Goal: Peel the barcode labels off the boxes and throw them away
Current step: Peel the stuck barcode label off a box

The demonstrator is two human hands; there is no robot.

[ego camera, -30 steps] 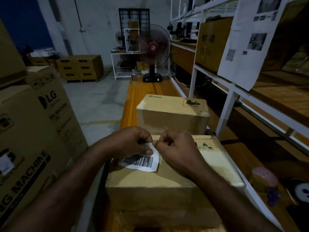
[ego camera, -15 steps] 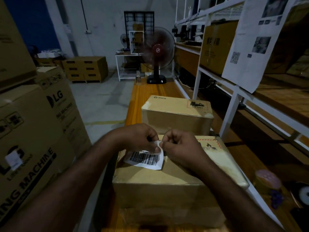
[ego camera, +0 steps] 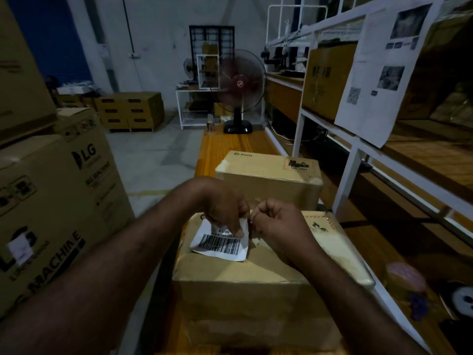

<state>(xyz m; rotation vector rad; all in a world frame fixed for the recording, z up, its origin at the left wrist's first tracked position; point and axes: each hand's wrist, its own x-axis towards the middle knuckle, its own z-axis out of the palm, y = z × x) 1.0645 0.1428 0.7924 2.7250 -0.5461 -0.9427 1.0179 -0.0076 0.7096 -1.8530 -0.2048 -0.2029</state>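
Observation:
A white barcode label hangs over the top of the near cardboard box, its upper edge lifted off the cardboard. My left hand pinches the label's top edge between thumb and fingers. Just to its right, my right hand is curled with its fingertips at the label's upper right corner, pinching it. A second cardboard box marked PICO stands right behind the near one on the wooden bench.
Large LG cartons stack up at the left. White metal shelving with a hanging paper sheet runs along the right. A standing fan is at the bench's far end. Tape rolls lie on the low shelf at right.
The label has come further off the box and now hangs down from my fingers. Both hands have risen slightly, staying together at its top edge.

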